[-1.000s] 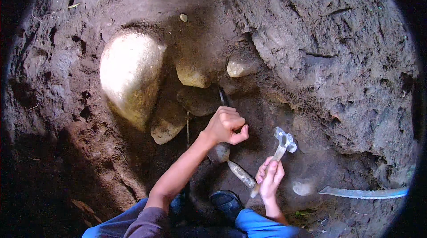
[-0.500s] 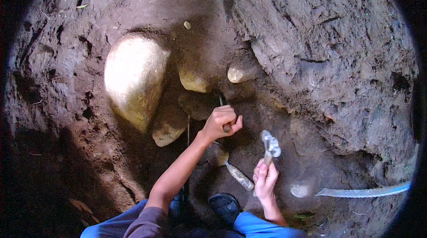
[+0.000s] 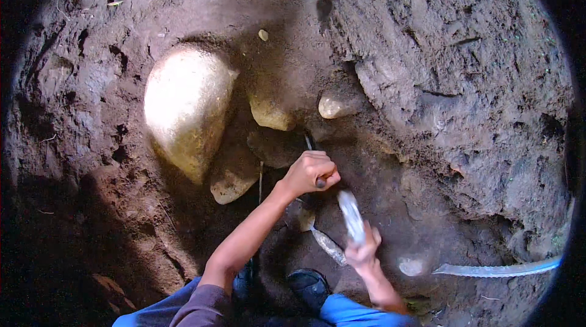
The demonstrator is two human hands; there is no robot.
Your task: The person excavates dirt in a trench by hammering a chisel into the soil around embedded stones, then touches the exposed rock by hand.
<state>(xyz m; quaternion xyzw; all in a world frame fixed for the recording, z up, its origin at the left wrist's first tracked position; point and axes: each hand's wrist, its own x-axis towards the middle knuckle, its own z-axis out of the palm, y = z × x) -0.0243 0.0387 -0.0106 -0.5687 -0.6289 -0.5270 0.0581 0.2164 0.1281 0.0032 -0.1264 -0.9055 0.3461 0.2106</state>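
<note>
My left hand (image 3: 310, 172) is wrapped round a chisel (image 3: 309, 141); its dark shaft points away into the soil below the stones, and its butt end (image 3: 320, 183) sticks out of my fist toward me. In my right hand (image 3: 362, 250) is a hammer, its pale head (image 3: 351, 212) smeared by motion and close to the chisel's butt, though apart from it. A trowel (image 3: 328, 246) with a worn pale handle lies on the ground between my hands, its blade (image 3: 300, 216) partly behind my left forearm.
A large pale boulder (image 3: 189, 107) stands at the left, with smaller stones (image 3: 271, 113), (image 3: 235, 185) beside it and another stone (image 3: 332, 106) farther right. Rough earth walls (image 3: 452, 95) rise around. A curved pale blue strip (image 3: 497, 269) and a small stone (image 3: 412, 265) lie at the lower right.
My right hand has swung the hammer leftward, bringing its head near the chisel's butt. My left hand keeps its grip on the chisel, shifted slightly right in the picture.
</note>
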